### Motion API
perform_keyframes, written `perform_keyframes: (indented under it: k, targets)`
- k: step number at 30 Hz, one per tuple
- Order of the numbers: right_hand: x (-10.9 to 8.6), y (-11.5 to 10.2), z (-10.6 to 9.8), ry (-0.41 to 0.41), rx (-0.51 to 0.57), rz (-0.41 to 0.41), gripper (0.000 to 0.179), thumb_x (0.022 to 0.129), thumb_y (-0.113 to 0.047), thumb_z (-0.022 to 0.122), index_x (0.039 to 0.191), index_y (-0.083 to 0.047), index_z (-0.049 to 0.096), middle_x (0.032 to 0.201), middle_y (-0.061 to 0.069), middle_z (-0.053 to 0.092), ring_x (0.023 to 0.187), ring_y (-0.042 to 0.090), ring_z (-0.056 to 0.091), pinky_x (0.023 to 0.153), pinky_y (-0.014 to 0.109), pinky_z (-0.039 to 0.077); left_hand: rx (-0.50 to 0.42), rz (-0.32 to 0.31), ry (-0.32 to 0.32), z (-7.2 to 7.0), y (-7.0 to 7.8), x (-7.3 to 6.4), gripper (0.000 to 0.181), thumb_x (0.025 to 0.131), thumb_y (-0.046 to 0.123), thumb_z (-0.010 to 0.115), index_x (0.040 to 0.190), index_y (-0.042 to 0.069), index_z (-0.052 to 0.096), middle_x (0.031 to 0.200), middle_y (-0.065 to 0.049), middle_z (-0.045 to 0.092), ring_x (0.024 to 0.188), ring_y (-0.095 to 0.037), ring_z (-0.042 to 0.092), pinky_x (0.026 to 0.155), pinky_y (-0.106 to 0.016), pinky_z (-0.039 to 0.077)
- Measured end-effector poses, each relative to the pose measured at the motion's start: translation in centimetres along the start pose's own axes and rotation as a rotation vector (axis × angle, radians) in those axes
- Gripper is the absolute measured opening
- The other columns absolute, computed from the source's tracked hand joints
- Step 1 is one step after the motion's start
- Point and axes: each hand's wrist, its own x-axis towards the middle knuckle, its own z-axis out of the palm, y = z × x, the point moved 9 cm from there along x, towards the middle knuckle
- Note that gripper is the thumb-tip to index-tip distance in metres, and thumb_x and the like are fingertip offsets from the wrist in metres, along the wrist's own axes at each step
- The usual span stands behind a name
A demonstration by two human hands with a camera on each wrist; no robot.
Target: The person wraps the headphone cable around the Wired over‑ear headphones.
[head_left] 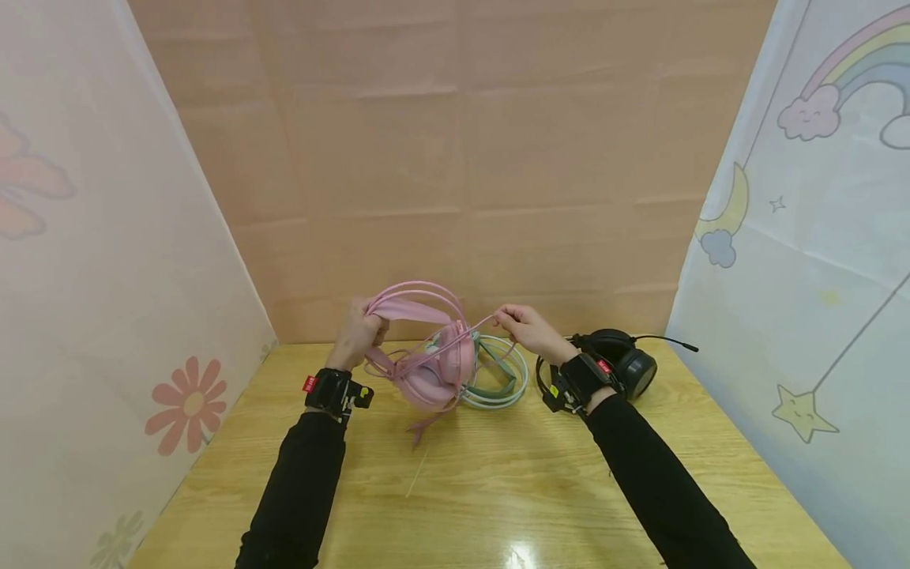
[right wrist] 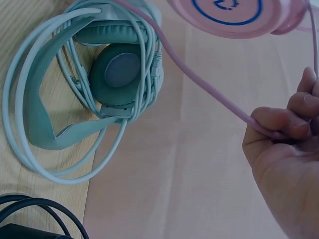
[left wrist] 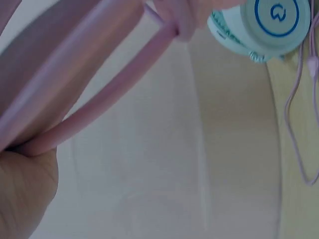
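Observation:
In the head view a pair of pink headphones [head_left: 455, 356] is tilted just above the table, its thin cable wound loosely about the earcups. My left hand [head_left: 361, 332] grips the headband [left wrist: 75, 69] at its left end. To the right, my right hand [head_left: 529, 328] pinches the pink cable [right wrist: 199, 82], drawn out from the earcup in a slightly slack line. Behind the pink pair lie mint-green headphones [right wrist: 37, 109], their own cable wrapped round them. The fingertips of my left hand are hidden behind the headband.
Black headphones [head_left: 614, 359] with a thin boom microphone lie at the right, partly behind my right wrist. A brown sheet [head_left: 455, 158] stands at the back of the wooden table [head_left: 469, 490]. Patterned white panels flank both sides. A pale strand [head_left: 417, 472] lies near the front.

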Motion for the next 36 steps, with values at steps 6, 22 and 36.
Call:
perform_keyframes:
  k: [6,22,36]
  targets:
    - [0.3,0.6,-0.6,0.077,-0.023,0.016,0.029,0.106,-0.029,0.043,0.105,-0.007,0.062,0.083,0.011,0.046,0.066,0.017,0.037,0.064,0.029,0.033,-0.18,-0.078,-0.058,0.3,-2.0,0.1,0.027,0.077,-0.014,0.038,0.063,0.009,0.036,0.046,0.007,0.031,0.041,-0.009,0.024,0.043,-0.026,0.022]
    - [1.0,0.6,-0.1,0.129,-0.032,-0.001,0.03,0.105,-0.026,0.047,0.103,-0.001,0.063,0.086,0.012,0.05,0.077,0.021,0.041,0.074,0.035,0.034,-0.69,-0.285,-0.238,2.9,-4.9,-1.0,0.033,0.083,-0.011,0.03,0.066,0.017,0.024,0.057,0.005,0.013,0.046,-0.01,0.008,0.049,-0.028,0.009]
    - [1.5,2.5,0.9,0.1,-0.026,0.048,0.03,0.108,-0.02,0.039,0.115,-0.002,0.063,0.096,0.013,0.055,0.091,0.022,0.05,0.083,0.036,0.039,-0.84,-0.394,-0.14,3.1,-6.7,-1.3,0.034,0.086,-0.009,0.026,0.065,0.017,0.033,0.049,0.009,0.025,0.046,-0.008,0.007,0.046,-0.023,0.012]
